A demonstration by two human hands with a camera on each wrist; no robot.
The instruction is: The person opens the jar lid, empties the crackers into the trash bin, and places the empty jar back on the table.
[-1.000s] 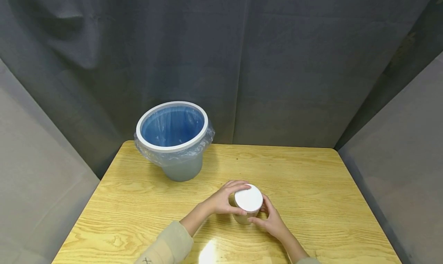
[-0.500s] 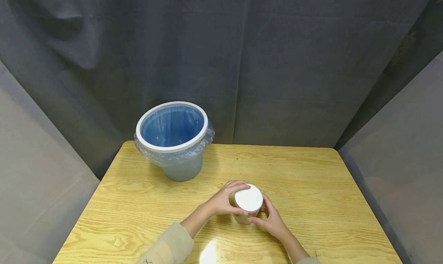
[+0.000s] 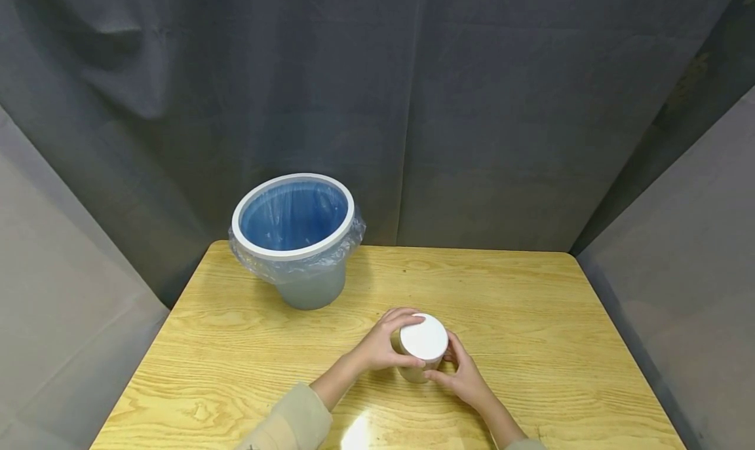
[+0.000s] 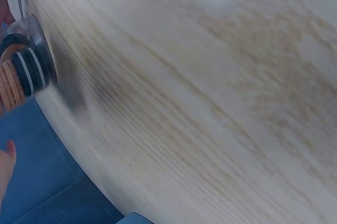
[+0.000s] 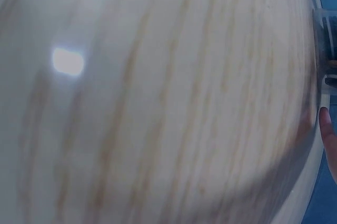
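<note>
A see-through round jar with a flat white lid stands upright in the front middle of the table. My left hand grips the lid's rim from the left, with the thumb in front and the fingers behind. From the right, my right hand holds the jar's body below the lid. Through the wall, the left wrist view shows dark biscuits with pale layers and tan ribbed ones. In the right wrist view, a fingertip and part of the jar appear at the right edge.
At the back left of the wooden table stands a bin with a white rim and a thin plastic liner folded over it. A dark curtain hangs behind, and pale grey panels stand on both sides.
My left thumb and fingers have shifted slightly round the lid's rim, the thumb a little to the right and the fingers a little to the left. The jar and right hand stay put.
</note>
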